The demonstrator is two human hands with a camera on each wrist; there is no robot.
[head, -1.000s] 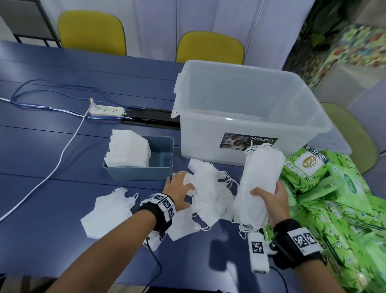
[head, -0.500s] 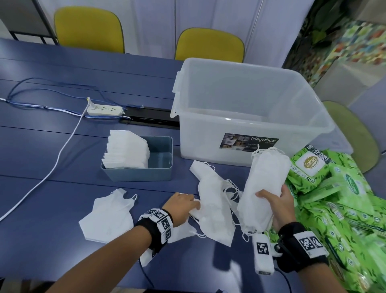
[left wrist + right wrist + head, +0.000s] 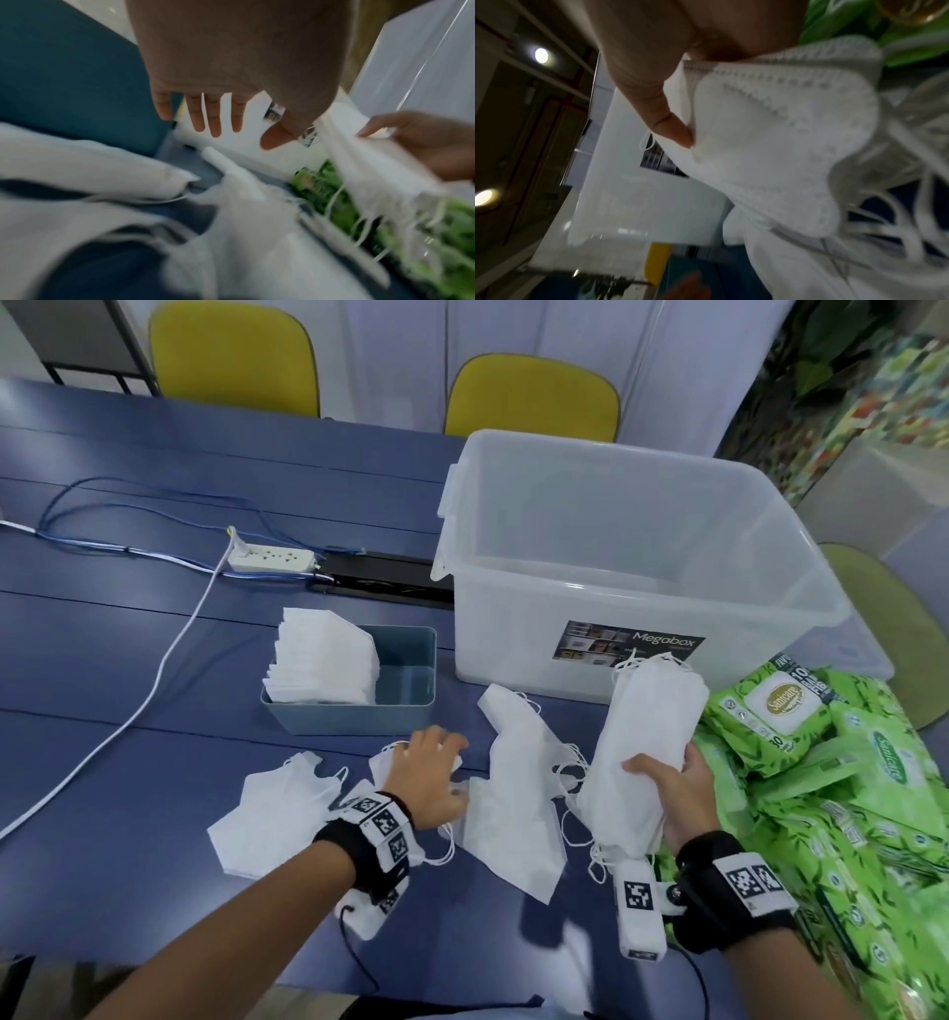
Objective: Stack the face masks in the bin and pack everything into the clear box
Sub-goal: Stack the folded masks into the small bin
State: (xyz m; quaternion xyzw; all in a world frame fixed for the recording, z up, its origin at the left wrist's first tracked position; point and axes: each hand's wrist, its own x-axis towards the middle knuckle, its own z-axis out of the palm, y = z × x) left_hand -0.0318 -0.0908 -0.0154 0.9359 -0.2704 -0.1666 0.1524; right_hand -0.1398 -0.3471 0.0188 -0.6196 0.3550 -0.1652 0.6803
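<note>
My right hand [image 3: 662, 765] grips an upright stack of white face masks [image 3: 644, 737] in front of the clear box [image 3: 513, 634], thumb pressed on the stack's face [image 3: 770, 142]. My left hand [image 3: 449, 770] hovers with straight, spread fingers [image 3: 216, 125] over loose masks, holding nothing. One loose mask [image 3: 518, 809] lies between my hands, another [image 3: 272, 814] left of my left wrist. The blue-grey bin [image 3: 349, 719] holds a mask stack [image 3: 323, 660] in its left half. The clear box looks empty.
Green wet-wipe packs [image 3: 832, 778] pile up at the right, touching the clear box's corner. A white power strip [image 3: 272, 557] and its cables [image 3: 154, 670] run across the blue table [image 3: 102, 814] at the left. Yellow chairs [image 3: 534, 397] stand behind.
My left hand dragged the middle loose masks nearer to me, then lifted off them and shifted slightly left. The right hand keeps its grip on the stack, almost unmoved.
</note>
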